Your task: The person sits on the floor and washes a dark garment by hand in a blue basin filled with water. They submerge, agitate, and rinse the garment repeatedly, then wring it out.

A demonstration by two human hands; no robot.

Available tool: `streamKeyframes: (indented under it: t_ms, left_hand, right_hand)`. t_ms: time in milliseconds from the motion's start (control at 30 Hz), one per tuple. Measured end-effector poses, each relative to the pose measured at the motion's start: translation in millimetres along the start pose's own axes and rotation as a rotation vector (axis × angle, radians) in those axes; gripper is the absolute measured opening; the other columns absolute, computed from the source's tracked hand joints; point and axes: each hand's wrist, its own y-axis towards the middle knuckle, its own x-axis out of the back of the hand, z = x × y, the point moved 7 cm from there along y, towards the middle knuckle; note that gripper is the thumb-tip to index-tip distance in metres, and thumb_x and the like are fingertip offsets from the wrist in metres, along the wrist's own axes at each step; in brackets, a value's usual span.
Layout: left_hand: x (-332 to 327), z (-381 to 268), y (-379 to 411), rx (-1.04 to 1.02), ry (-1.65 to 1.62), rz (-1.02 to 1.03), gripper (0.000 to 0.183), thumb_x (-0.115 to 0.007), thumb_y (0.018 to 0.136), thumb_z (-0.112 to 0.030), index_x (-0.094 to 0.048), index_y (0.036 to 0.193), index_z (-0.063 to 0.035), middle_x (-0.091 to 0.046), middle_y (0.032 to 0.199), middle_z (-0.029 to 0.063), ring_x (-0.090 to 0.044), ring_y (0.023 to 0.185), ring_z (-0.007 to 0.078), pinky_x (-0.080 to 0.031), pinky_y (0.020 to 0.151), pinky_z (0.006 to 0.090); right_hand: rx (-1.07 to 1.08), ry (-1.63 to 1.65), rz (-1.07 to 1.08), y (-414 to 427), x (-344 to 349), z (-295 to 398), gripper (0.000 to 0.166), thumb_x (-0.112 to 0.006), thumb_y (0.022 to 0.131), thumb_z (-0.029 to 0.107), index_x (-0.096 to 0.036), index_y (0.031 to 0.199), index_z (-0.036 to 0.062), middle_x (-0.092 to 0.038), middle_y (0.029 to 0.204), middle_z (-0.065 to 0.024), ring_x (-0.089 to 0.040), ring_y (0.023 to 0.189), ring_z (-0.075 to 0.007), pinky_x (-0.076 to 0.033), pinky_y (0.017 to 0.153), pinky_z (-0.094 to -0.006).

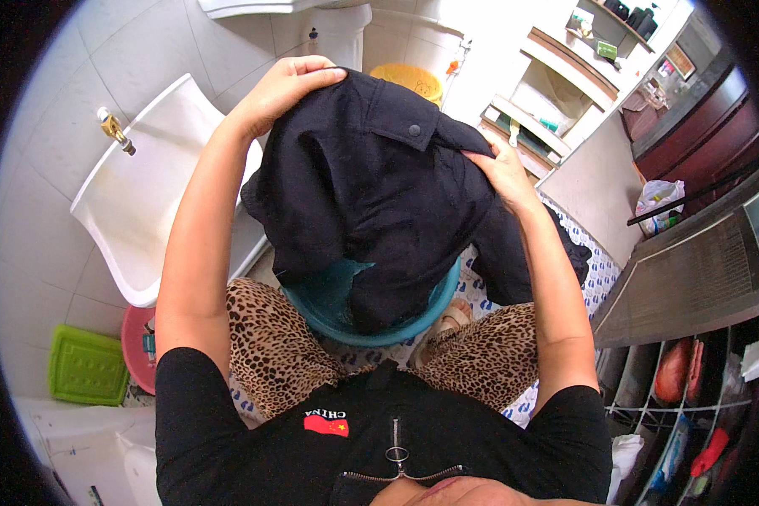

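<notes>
A black fabric garment (379, 190) with a flap and a snap button hangs spread between my raised hands. My left hand (294, 88) pinches its upper edge at the picture's left, thumb on the cloth. At the right, my right hand (499, 166) grips another part of the upper edge, close to the buttoned flap. The lower folds drop into a teal plastic basin (379, 335) standing on the floor between my knees. More dark cloth hangs down at the right, below my right forearm; where it joins the garment is partly hidden.
A white ceramic sink (133, 209) with a brass tap (117, 133) is at the left. Below it are a pink basin (138, 348) and a green plastic lid (88, 365). A yellow bucket (411, 82) stands beyond the garment. A wire rack (677, 408) is at the lower right.
</notes>
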Motion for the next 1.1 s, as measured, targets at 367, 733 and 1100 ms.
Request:
streamKeyframes:
  t_ms: [367, 733, 1100]
  left_hand:
    - [-78, 95, -17, -0.039, 0.444, 0.119, 0.023, -0.065, 0.086, -0.019, -0.066, 0.101, -0.001, -0.066, 0.081, 0.0049, -0.062, 0.077, 0.013, -0.049, 0.073, 0.0271]
    - [-174, 48, -63, -0.607, 0.685, 0.353, 0.023, -0.069, 0.071, -0.01, -0.058, 0.092, -0.0101, -0.052, 0.088, 0.0077, -0.05, 0.088, 0.0288, -0.043, 0.081, 0.0388]
    - [-152, 51, -74, -0.732, 0.975, 0.245, 0.012, -0.058, 0.072, -0.007, -0.053, 0.082, -0.0113, -0.054, 0.095, 0.0045, -0.051, 0.091, 0.0261, -0.046, 0.078, 0.0368]
  right_hand:
    - [0.212, -0.212, -0.131, -15, 17, -25, 0.021, -0.052, 0.085, -0.004, -0.058, 0.104, 0.0009, -0.061, 0.096, -0.0027, -0.057, 0.094, -0.0126, -0.043, 0.087, -0.0249]
    - [0.076, -0.194, 0.121, -15, -19, -57, 0.034, -0.049, 0.075, -0.012, -0.06, 0.105, 0.0009, -0.062, 0.096, -0.0029, -0.057, 0.094, -0.011, -0.044, 0.087, -0.0251]
    - [-0.069, -0.446, 0.413, -27, 17, -112, 0.036, -0.072, 0.079, 0.011, -0.062, 0.113, 0.0019, -0.067, 0.105, -0.0114, -0.06, 0.098, -0.0194, -0.045, 0.09, -0.0308]
